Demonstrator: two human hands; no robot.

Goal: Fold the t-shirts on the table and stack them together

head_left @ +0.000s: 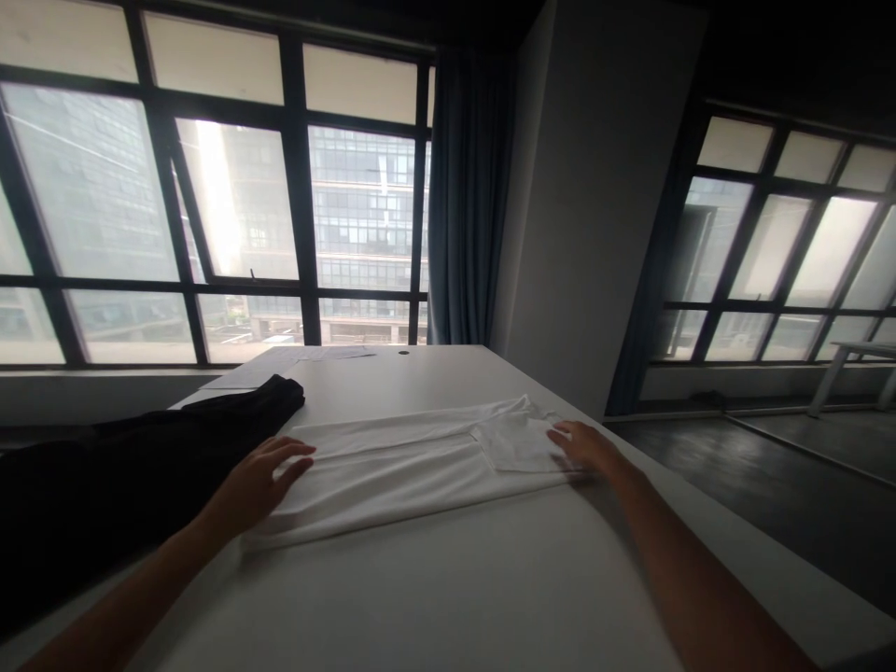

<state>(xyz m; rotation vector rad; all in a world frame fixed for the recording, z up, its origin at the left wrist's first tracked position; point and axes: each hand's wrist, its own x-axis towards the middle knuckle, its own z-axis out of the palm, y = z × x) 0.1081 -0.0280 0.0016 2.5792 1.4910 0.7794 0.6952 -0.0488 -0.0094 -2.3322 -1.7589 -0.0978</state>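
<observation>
Pressing down flat, our left hand (pixel 262 476) rests with fingers spread on the left end of the folded white cloth shirt (pixel 413 462). Our right hand (pixel 581 443) lies open and flat on the shirt's right end, beside its collar. Neither hand grips anything. The shirt lies across the middle of the big white table (pixel 434 588), between our two arms. Just left of our left hand is a dark black cloth (pixel 126 476), and it touches the shirt's edge. Some thin papers (pixel 308 357) sit at the far end, near the tall windows (pixel 210 196). The black cloth is too dark to make out well.
</observation>
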